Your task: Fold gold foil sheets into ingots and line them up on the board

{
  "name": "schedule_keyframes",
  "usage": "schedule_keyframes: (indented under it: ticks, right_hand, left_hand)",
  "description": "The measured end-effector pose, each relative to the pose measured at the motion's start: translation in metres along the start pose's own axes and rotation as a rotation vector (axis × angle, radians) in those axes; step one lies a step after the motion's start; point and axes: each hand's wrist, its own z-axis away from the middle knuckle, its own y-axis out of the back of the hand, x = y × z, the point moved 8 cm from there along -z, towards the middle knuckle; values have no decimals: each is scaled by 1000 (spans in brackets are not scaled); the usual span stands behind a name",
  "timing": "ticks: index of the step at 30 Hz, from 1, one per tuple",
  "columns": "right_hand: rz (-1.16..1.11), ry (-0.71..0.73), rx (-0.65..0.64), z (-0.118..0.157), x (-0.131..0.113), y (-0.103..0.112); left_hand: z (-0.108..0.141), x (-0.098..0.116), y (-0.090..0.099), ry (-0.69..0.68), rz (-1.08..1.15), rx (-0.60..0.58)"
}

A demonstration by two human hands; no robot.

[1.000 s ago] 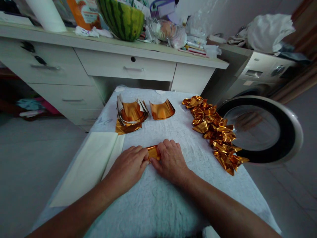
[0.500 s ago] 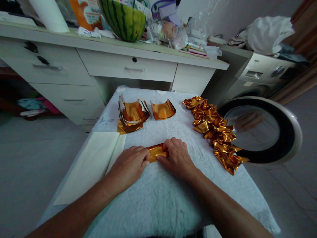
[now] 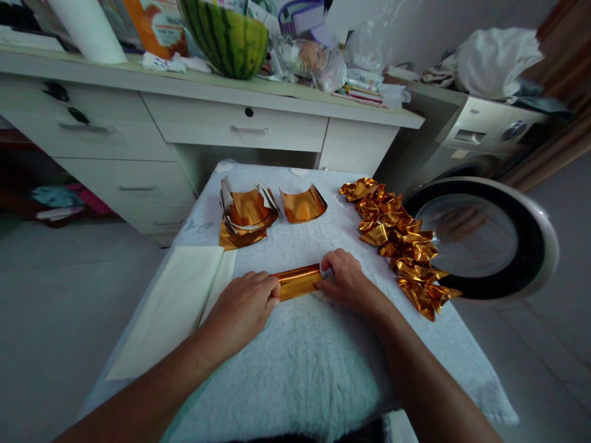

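A rolled sheet of shiny gold foil paper lies across the cloth-covered table in front of me. My left hand is closed on its left end, thumb and fingers pressed together. At the right end, my right hand pinches the edge of the same foil paper between thumb and curled fingers. Beyond the hands stand a curved stack of gold foil sheets with pale backs and a single curved gold sheet. To the right lies a row of folded, crinkled gold foil pieces.
Pale paper sheets lie along the table's left side. Behind the table runs a white counter with drawers, bearing a cut watermelon and plastic bags. On the right, a washing machine's round door hangs open close to the table edge.
My right hand has slid right and slightly away from me to the roll's right end, leaving more of the gold surface showing. My left hand stays nearly in place.
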Motion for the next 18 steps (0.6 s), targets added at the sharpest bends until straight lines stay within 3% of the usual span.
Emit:
schedule_keyframes:
  ticks: [12,18]
  right_hand:
    - [-205,202,62,5,-14,12]
    - [-184,208,35,4,-14,8]
  left_hand:
    - [0,4,0,1,-27,-7]
    - [4,-1,5,18,41,93]
